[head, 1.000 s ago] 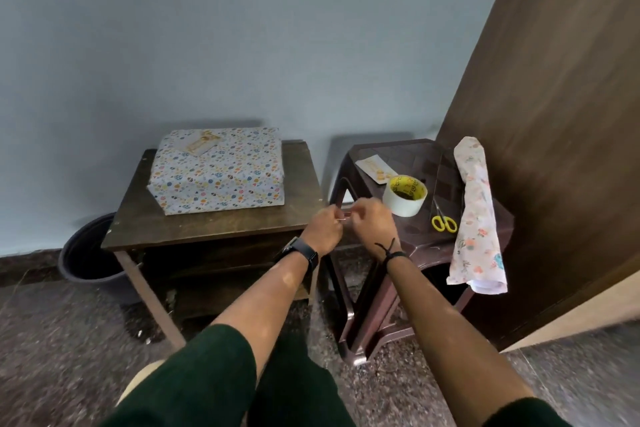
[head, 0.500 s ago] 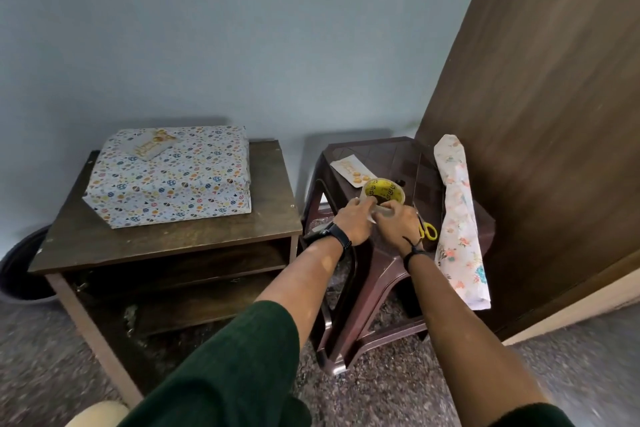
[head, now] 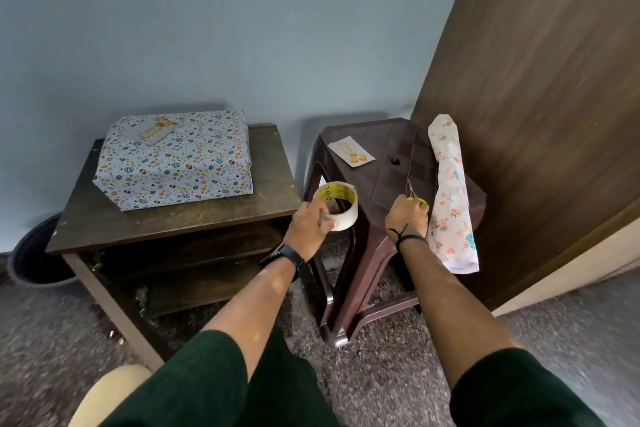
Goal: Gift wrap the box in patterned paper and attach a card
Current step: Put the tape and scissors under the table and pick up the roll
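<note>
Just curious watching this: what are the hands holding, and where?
Left hand grips the tape roll by its near rim; right hand grips the scissors at the yellow handles.

A room in a home is shown: a plain pale blue wall [head: 242, 28] is met by a speckled stone floor [head: 381, 340]. A small dark wooden table [head: 180, 218] is set against that wall, a brown plastic stool [head: 381, 149] beside it, a wooden door [head: 554, 80] beyond the stool.

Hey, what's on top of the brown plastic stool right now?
On the stool lie a small card and a roll of floral paper. The right hand covers the yellow-handled scissors except for a blade and part of a handle.
</note>
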